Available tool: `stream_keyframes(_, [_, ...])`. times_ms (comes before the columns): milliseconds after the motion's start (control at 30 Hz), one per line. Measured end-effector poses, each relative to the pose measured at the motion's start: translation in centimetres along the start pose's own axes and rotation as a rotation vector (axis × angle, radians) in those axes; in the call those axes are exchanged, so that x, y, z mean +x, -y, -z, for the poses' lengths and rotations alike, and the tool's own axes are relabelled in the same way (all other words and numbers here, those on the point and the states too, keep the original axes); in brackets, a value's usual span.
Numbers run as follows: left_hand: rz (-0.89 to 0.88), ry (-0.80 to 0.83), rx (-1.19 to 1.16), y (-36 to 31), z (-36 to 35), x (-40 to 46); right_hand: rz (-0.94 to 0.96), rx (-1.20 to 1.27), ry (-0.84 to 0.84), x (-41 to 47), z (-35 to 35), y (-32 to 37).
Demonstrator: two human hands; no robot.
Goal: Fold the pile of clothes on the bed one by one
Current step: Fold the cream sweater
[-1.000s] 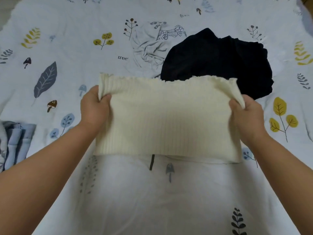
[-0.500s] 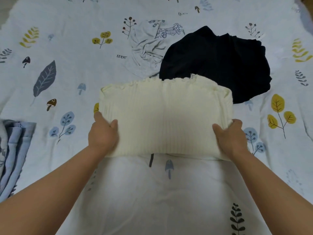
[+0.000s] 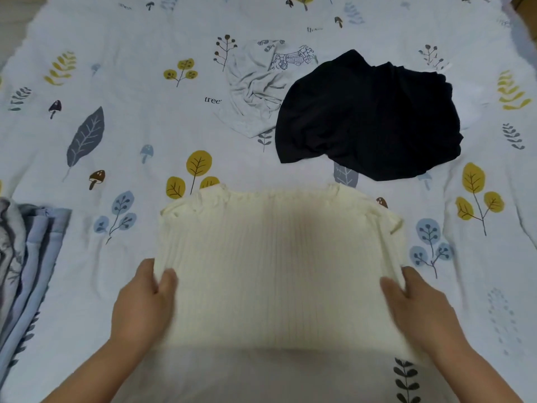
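- Two hands on one cream rib-knit top (image 3: 279, 266), folded to a rectangle, frilly edge at 12 o'clock, lying flat on bed (image 3: 122, 141) at 6 o'clock of frame.
- L hand (image 3: 142, 303): grips top's 9 o'clock edge, thumb over the knit, fingers underneath.
- R hand (image 3: 418, 309): same grip at 3 o'clock edge.
- Unfolded pile toward 12–1 o'clock, apart from top: black garment (image 3: 369, 114), crumpled; grey printed tee (image 3: 255, 82) touching it at 9 o'clock.
- Blue folded fabric (image 3: 29, 257) at far 9 o'clock.
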State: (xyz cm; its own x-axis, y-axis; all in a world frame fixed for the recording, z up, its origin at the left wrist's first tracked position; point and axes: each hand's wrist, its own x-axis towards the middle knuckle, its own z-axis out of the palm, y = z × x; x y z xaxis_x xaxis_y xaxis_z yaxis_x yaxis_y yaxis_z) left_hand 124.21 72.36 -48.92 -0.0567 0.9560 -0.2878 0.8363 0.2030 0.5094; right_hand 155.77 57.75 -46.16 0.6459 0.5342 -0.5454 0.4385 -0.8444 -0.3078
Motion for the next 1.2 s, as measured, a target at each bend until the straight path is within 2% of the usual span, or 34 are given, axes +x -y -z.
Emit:
stream_keyframes(67, [-0.031, -0.068, 0.055, -0.1, -0.4, 0.9, -0.024, -0.097, -0.091, 0.6, -0.4, 0.2])
stream_keyframes(133, [-0.066, -0.147, 0.113, -1.0, -0.9, 1.8, 0.003, -0.164, -0.262, 1.5, -0.6, 0.7])
stream_keyframes(233, [-0.136, -0.258, 0.130, -2.2, -1.1, 3.0, 0.166, -0.245, -0.414, 3.0, -1.3, 0.8])
stream_keyframes(367, [-0.184, -0.386, 0.001, -3.1, -0.5, 4.5, 0.220, -0.009, -0.621, 4.7, -0.7, 0.7])
stream_keyframes(433, [-0.150, -0.353, 0.032, -2.5, -1.1, 5.7, 0.192, 0.000, -0.646, 5.5, -0.9, 0.8])
stream_keyframes(567, [-0.096, -0.222, 0.274, -2.0, -2.2, 6.4, 0.122, -0.212, -0.521, 6.2, -1.9, 1.4])
stream_keyframes(633, [-0.130, -0.282, 0.296, -3.2, -2.1, 5.3, 0.225, -0.240, -0.621, 5.1, -2.3, 2.4])
stream_keyframes(700, [-0.353, -0.331, 0.206, -5.3, -2.5, 2.7, 0.429, -0.218, -0.728, 2.7, -3.6, 4.3])
stream_keyframes(767, [-0.688, -0.229, 0.260, -6.6, -4.6, -1.2, 0.655, -0.268, -0.655, -0.1, -6.4, 5.9])
stream_keyframes(833, [-0.842, -0.027, 0.379, -5.9, -7.3, -3.7, 0.779, -0.371, -0.447, -1.5, -9.7, 5.9])
stream_keyframes(900, [-0.840, 0.103, 0.490, -3.8, -8.8, -3.6, 0.774, -0.470, -0.296, -0.7, -11.3, 4.5])
stream_keyframes(967, [-0.835, 0.162, 0.584, -1.7, -9.1, -2.0, 0.730, -0.538, -0.235, 1.1, -11.3, 2.8])
stream_keyframes(1067, [-0.811, 0.153, 0.663, -0.5, -8.3, 0.0, 0.671, -0.582, -0.236, 2.8, -9.9, 1.1])
stream_keyframes(1200, [-0.621, 0.072, 0.719, -0.5, -6.9, 1.3, 0.551, -0.588, -0.313, 3.5, -7.5, -0.7])
